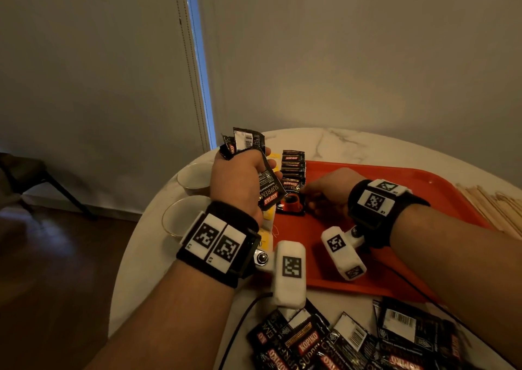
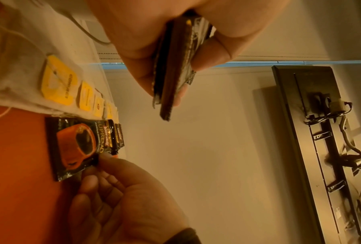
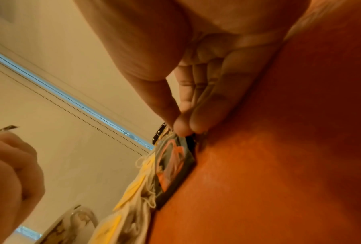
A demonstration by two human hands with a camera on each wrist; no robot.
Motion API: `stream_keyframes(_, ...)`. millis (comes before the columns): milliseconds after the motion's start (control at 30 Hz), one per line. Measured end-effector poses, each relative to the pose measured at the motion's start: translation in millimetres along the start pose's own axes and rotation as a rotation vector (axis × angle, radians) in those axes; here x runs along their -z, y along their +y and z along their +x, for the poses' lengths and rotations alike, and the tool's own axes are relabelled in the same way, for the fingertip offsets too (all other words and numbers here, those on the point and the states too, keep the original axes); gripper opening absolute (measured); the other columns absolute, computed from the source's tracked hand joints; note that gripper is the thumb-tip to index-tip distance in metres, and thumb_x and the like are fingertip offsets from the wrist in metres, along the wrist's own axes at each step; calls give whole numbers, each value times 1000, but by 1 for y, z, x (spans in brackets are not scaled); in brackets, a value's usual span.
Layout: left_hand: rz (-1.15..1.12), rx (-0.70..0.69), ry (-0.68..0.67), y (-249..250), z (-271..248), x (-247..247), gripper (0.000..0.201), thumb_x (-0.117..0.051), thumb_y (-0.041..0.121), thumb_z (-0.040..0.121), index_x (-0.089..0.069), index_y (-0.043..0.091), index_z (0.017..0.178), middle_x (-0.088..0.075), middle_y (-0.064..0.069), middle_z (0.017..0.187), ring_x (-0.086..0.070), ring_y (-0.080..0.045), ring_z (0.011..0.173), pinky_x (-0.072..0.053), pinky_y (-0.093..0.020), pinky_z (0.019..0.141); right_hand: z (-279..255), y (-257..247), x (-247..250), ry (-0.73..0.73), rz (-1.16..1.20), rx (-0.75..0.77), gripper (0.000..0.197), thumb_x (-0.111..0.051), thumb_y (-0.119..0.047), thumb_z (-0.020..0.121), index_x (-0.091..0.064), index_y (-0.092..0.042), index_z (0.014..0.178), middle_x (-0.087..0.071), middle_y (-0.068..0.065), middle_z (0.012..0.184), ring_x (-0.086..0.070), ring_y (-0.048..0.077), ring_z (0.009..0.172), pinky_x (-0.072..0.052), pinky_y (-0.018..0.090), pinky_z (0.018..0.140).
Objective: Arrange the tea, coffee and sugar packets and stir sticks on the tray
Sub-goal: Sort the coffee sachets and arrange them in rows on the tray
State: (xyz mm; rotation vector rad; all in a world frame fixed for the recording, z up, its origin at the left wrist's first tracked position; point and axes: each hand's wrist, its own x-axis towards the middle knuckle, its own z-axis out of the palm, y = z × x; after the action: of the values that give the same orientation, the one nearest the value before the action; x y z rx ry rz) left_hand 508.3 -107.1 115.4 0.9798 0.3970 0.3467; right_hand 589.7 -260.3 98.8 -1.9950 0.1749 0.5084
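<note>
My left hand (image 1: 255, 172) is raised over the table's left side and grips a bundle of black coffee packets (image 1: 248, 143), seen edge-on in the left wrist view (image 2: 173, 69). My right hand (image 1: 308, 197) is low on the red tray (image 1: 395, 194) and pinches the right edge of a coffee packet (image 1: 291, 204) that lies flat at the near end of a row of coffee packets (image 1: 293, 163). The pinch shows from both wrists (image 2: 100, 162) (image 3: 181, 130). Tea bags with yellow tags (image 2: 58, 82) line the tray's left edge. Wooden stir sticks (image 1: 491, 205) lie to the right of the tray.
A loose pile of coffee packets (image 1: 353, 341) lies on the marble table (image 1: 339, 141) in front of the tray. Two pale cups (image 1: 195, 177) (image 1: 180, 217) stand at the table's left edge. A black cable (image 1: 240, 319) runs over the near table. A dark chair (image 1: 42, 177) stands to the left.
</note>
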Motion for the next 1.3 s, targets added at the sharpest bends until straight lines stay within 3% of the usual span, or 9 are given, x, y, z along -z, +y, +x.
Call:
stream_keyframes(100, -17, 2, -2, -3, 1, -1, 46, -51, -9, 83, -65, 1, 126, -71, -23, 115, -72, -30, 89, -60, -34, 62, -1, 1, 2, -35, 95, 19, 22, -76, -21, 91, -70, -3, 101, -66, 5, 65, -66, 22, 68, -54, 33, 62)
stream_keyframes(200, -29, -7, -38, -7, 3, -2, 42, -52, -17, 84, -65, 4, 118, -74, -14, 97, -76, -24, 77, -62, -40, 64, -9, 0, 14, -44, 235, 113, 17, -78, -21, 89, -68, -8, 96, -63, 2, 62, -63, 19, 63, -54, 33, 62)
stream_keyframes(367, 9, -4, -56, -16, 4, -5, 43, -66, -15, 85, -66, 6, 122, -76, -18, 108, -77, -34, 91, -63, -49, 70, -39, 3, 23, -304, 370, 284, 22, -79, -23, 83, -65, -14, 96, -69, 6, 79, -67, 18, 65, -57, 31, 60)
stream_keyframes(533, 18, 28, -46, -21, 0, -8, 38, -76, -8, 80, -69, -3, 117, -76, -24, 102, -76, -42, 87, -62, -57, 77, -43, 16, 9, -345, 471, 403, 24, -69, 3, 88, -54, -15, 94, -71, 9, 78, -71, 18, 61, -58, 31, 57)
stream_keyframes(700, 29, 17, -27, -20, -3, -8, 41, -76, -3, 81, -68, 3, 121, -77, -20, 102, -77, -38, 86, -60, -43, 65, -37, 21, 7, -383, 548, 449, 22, -56, 7, 95, -66, -12, 91, -71, 11, 91, -67, 20, 75, -58, 29, 62)
stream_keyframes(933, 2, 28, -45, -15, -6, -9, 39, -79, 8, 84, -68, 3, 121, -78, -19, 100, -77, -38, 88, -62, -50, 78, -32, 24, 1, -454, 557, 528, 47, -55, 25, 80, -67, -9, 110, -72, 13, 106, -72, 19, 84, -60, 37, 77)
stream_keyframes(1100, -35, 13, -138, -13, -15, -11, 35, -83, 23, 81, -72, 5, 109, -75, -6, 76, -73, -21, 60, -57, -30, 54, -29, 25, 1, -418, 658, 545, 27, -73, -9, 75, -67, -11, 101, -71, 11, 106, -68, 24, 96, -60, 38, 79)
stream_keyframes(1233, 16, -77, -142, -13, -16, -11, 60, -88, 27, 70, -70, 4, 122, -78, -12, 99, -77, -25, 82, -60, -35, 63, -25, 26, 3, -345, 748, 520, 15, -76, -23, 78, -65, -16, 86, -73, 9, 106, -68, 23, 100, -58, 36, 75)
stream_keyframes(1300, 61, -117, -109, -13, -14, -10, 57, -87, 24, 67, -71, 4, 117, -78, -9, 92, -75, -20, 74, -56, -29, 56, -23, 27, 2, -311, 775, 498, 16, -76, -28, 77, -64, -18, 81, -73, 8, 102, -68, 22, 95, -55, 33, 72)
